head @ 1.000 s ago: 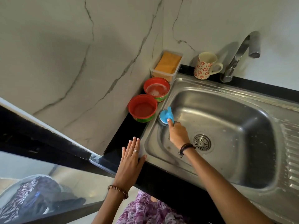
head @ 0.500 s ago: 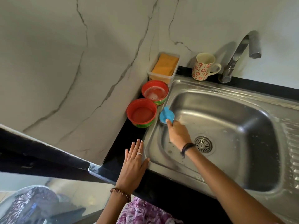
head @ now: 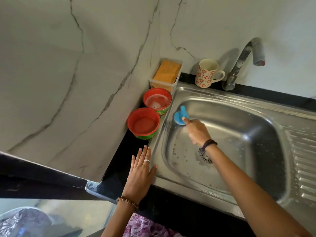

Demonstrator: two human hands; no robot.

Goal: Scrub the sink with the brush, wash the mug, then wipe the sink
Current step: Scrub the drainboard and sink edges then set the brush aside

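The scrubbing step is in hand: the right hand (head: pixel 196 130) grips the blue brush (head: pixel 180 118) against the sink (head: pixel 239 134) wall at ten o'clock. The left hand (head: pixel 141 170) rests flat, fingers straight, on the rim at seven. The mug (head: pixel 206 73) waits at twelve beside the tap (head: pixel 239 65). Next, the strokes probably need to cover the remaining walls.

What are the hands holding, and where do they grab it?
The right hand grips the blue brush by its top handle, against the sink wall. The left hand holds nothing; it rests flat beside the sink.
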